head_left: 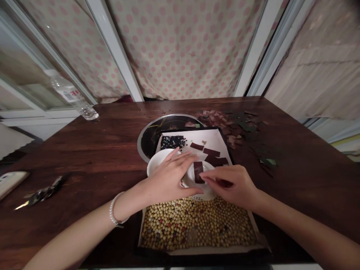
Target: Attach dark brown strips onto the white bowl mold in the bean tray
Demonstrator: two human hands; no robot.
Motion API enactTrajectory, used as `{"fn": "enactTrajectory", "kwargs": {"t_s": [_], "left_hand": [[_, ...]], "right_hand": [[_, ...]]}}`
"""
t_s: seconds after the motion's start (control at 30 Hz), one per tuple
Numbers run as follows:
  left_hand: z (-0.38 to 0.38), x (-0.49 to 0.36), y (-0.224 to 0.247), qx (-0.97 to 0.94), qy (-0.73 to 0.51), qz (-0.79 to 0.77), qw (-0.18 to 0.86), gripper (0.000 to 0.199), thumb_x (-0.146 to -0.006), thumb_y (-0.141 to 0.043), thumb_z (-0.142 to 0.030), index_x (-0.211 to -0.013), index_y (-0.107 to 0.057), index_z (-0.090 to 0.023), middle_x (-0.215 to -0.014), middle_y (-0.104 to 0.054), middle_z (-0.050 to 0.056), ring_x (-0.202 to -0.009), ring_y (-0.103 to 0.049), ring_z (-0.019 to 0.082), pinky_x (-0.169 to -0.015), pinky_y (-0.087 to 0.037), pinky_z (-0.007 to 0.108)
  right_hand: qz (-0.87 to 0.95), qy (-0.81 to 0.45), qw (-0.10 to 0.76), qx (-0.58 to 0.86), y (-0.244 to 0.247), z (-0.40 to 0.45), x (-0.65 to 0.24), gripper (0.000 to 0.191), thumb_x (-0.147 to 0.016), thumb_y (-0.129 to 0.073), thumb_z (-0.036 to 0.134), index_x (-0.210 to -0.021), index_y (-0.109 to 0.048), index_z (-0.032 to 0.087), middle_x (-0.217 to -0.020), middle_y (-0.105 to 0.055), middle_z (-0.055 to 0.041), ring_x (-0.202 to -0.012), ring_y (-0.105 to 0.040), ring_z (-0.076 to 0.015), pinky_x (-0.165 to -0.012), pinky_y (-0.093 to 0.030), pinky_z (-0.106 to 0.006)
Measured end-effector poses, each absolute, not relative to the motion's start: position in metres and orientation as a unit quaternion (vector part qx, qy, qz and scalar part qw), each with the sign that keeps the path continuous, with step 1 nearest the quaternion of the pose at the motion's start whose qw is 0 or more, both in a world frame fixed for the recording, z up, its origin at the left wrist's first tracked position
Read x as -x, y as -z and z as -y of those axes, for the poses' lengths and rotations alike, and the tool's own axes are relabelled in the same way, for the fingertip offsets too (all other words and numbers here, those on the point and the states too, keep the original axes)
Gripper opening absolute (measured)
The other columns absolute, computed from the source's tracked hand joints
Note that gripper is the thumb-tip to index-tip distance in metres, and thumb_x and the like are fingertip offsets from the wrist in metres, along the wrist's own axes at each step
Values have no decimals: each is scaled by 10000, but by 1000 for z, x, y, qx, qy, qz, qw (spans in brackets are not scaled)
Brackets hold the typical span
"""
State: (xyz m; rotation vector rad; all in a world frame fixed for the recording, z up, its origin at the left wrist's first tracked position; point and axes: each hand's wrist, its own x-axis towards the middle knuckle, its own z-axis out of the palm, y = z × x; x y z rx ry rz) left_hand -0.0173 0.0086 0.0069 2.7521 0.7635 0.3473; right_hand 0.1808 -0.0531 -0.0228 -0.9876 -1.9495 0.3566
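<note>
My left hand point(174, 172) curves around the left side of a small white bowl point(209, 193), thumb in front and fingers behind its rim. My right hand point(236, 185) pinches the edge of a dark brown rectangular slip point(198, 172) held over that bowl. A second white bowl point(153, 161) stands beside it, partly covered by my left hand. Both bowls are on a shallow tray point(194, 134) with dark edges. Round yellowish beads point(197, 225), with some red and dark ones among them, fill its near part. Black beads point(171, 141) and more brown slips point(211, 152) lie at its far end.
Behind the tray is a round dark plate point(147, 131) with a silver rim. Reddish and green scraps point(225, 123) are scattered at the far right. A clear bottle point(73, 95), keys point(42, 195) and a pale phone-like object point(11, 182) lie on the left.
</note>
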Motion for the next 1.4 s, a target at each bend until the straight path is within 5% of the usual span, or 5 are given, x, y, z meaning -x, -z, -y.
{"fn": "enactTrajectory", "kwargs": {"t_s": [0.27,0.43,0.6,1.4], "left_hand": [[-6,11,3,-936,-125,-294,149,649,-742,-567,-571,-1248,-428,-190,-1274,-533,93,-1243,-416,260,-1108,-62,533],[-8,10,2,-927,-133,-302,177,538,-764,-589,-476,-1214,-438,-222,-1252,-551,67,-1211,-453,231,-1114,-13,521],[-9,10,5,-921,-136,-304,200,413,-784,-583,-361,-1155,-458,-229,-1202,-579,55,-1183,-481,215,-1109,-9,526],[-11,12,8,-933,-136,-282,174,553,-731,-611,-539,-1164,-481,-221,-1188,-590,75,-1179,-481,233,-1099,-143,483]], "right_hand": [[718,-196,420,519,21,47,-181,169,-751,-578,158,-850,-716,164,-524,-611,23,-423,-460,-70,-443,-377,-197],[737,-220,404,495,24,45,-182,181,-752,-569,156,-851,-716,194,-671,-695,2,-505,-548,-92,-486,-416,-211],[748,-227,385,491,28,44,-183,175,-758,-572,163,-852,-713,207,-747,-716,-3,-562,-592,-104,-528,-437,-218],[770,-197,345,499,25,41,-183,125,-772,-554,202,-747,-675,183,-511,-523,40,-460,-442,-69,-474,-337,-194]]}}
